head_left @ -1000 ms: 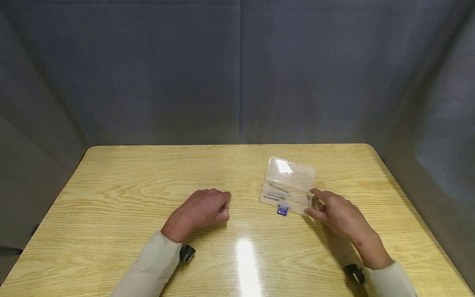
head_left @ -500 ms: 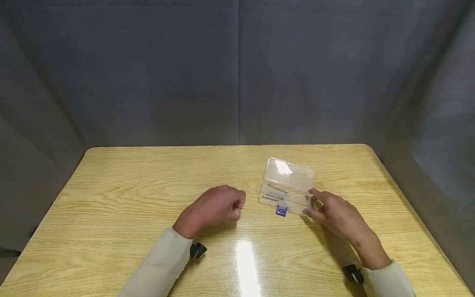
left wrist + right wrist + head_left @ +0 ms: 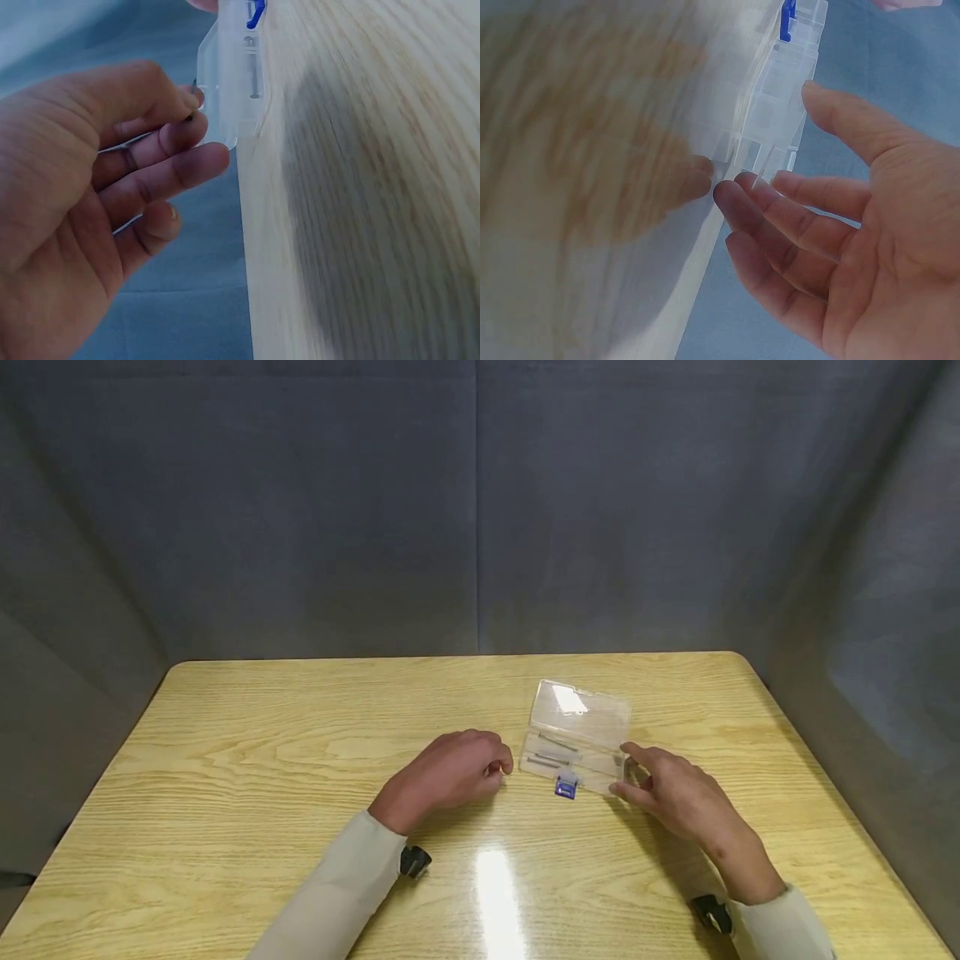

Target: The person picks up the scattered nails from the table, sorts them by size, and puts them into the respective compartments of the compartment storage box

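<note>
A clear plastic box (image 3: 597,779) lies on the table with its lid (image 3: 592,714) folded back. Several thin metal nails (image 3: 558,742) lie inside, and a blue latch (image 3: 566,787) hangs at the front. My right hand (image 3: 678,793) holds the box's right end, thumb at the front corner and index finger farther back. Just left of the box, my left hand (image 3: 457,768) is raised over the table. Between its thumb and index finger it pinches a thin, dark nail-like piece (image 3: 195,87), mostly hidden by the fingertips. The other fingers of that hand are loosely bent.
The wooden table (image 3: 262,760) extends to both sides of the box. Grey-blue cloth (image 3: 300,527) stands behind it and along its sides. Black wrist cameras (image 3: 415,862) are strapped below both hands.
My left hand has moved right, toward the box, still pinching the small piece. The right hand stays at the box's right end, and the box remains in place with its lid back.
</note>
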`<state>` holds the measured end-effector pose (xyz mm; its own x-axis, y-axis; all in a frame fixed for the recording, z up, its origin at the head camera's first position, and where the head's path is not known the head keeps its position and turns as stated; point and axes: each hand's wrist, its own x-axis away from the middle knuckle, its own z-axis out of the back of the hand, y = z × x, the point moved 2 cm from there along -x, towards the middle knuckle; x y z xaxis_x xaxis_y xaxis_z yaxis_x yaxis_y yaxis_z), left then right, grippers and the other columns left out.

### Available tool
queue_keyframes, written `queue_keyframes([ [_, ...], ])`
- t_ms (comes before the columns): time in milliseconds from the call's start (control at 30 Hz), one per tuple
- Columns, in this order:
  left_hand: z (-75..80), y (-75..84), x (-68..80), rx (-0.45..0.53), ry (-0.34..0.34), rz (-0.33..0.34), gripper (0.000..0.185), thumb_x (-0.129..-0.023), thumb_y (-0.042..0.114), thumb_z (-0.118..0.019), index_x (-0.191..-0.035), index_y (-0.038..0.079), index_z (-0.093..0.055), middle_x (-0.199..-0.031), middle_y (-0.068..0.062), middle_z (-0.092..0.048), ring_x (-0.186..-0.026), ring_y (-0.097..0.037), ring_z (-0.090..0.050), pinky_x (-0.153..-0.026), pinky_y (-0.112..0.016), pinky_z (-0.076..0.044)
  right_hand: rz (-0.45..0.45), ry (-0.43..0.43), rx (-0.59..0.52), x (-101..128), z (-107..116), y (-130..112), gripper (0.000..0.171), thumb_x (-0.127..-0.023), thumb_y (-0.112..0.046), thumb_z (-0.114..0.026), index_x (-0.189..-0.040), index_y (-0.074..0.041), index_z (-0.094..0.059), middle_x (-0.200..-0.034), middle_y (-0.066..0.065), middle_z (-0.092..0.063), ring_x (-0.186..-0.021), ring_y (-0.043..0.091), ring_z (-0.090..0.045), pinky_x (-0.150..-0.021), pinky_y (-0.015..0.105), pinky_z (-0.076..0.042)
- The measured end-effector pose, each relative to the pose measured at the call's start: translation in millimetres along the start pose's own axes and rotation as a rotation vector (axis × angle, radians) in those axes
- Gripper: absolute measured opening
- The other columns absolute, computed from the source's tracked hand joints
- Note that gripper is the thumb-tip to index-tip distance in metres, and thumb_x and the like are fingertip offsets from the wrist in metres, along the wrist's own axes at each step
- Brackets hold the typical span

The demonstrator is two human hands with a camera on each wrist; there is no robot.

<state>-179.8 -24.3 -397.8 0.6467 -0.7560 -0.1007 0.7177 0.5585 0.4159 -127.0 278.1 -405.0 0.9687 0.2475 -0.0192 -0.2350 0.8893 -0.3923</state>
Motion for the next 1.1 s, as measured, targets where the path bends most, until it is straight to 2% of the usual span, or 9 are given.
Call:
queue_keyframes([
  [267,-7.7,5.7,-16.0,0.018,0.047,-0.029,0.027,-0.106,0.006,-0.049,-0.115,0.01,-0.073,-0.104,0.002,-0.063,-0.087,-0.01,-0.054,-0.083,-0.028,-0.048,0.013,0.011,0.008,-0.6,-1.2,0.5,0.06,-0.094,-0.031,-0.078,-0.14,0.001,-0.058,-0.103,0.011,-0.069,-0.082,0.02,-0.066,-0.062,0.042,-0.053],
  [433,-11.8,9.9,-25.2,0.069,0.048,-0.064,0.027,-0.106,0.003,-0.047,-0.115,0.008,-0.072,-0.103,0.002,-0.061,-0.088,-0.01,-0.052,-0.084,-0.026,-0.046,0.023,0.013,0.011,-0.8,-1.6,0.6,0.06,-0.094,-0.031,-0.078,-0.14,0.001,-0.058,-0.103,0.012,-0.069,-0.082,0.02,-0.067,-0.062,0.042,-0.053],
  [633,-15.6,18.0,-38.0,0.081,0.061,-0.097,0.024,-0.106,0.004,-0.048,-0.114,0.009,-0.07,-0.103,0.002,-0.06,-0.087,-0.01,-0.05,-0.082,-0.024,-0.044,0.013,0.02,0.011,-1.0,-1.3,1.5,0.059,-0.093,-0.03,-0.078,-0.139,0.001,-0.058,-0.104,0.012,-0.07,-0.082,0.019,-0.067,-0.063,0.044,-0.053],
  [867,-23.4,24.3,-50.7,0.023,0.09,-0.111,0.022,-0.105,0.006,-0.053,-0.115,0.012,-0.072,-0.105,0.003,-0.063,-0.082,-0.008,-0.052,-0.079,-0.021,-0.045,0.015,0.015,0.009,-1.3,-3.0,0.5,0.059,-0.093,-0.029,-0.079,-0.139,0.002,-0.059,-0.104,0.012,-0.07,-0.083,0.022,-0.067,-0.064,0.045,-0.053],
  [1100,-25.8,33.2,-62.4,-0.084,0.1,-0.146,0.022,-0.103,0.007,-0.054,-0.11,0.016,-0.073,-0.101,0.006,-0.065,-0.088,-0.008,-0.056,-0.09,-0.029,-0.046,0.029,0.021,0.019,-1.9,-1.1,-0.2,0.057,-0.093,-0.028,-0.079,-0.137,0.002,-0.059,-0.089,0.003,-0.065,-0.075,0.016,-0.059,-0.06,0.039,-0.049],
])
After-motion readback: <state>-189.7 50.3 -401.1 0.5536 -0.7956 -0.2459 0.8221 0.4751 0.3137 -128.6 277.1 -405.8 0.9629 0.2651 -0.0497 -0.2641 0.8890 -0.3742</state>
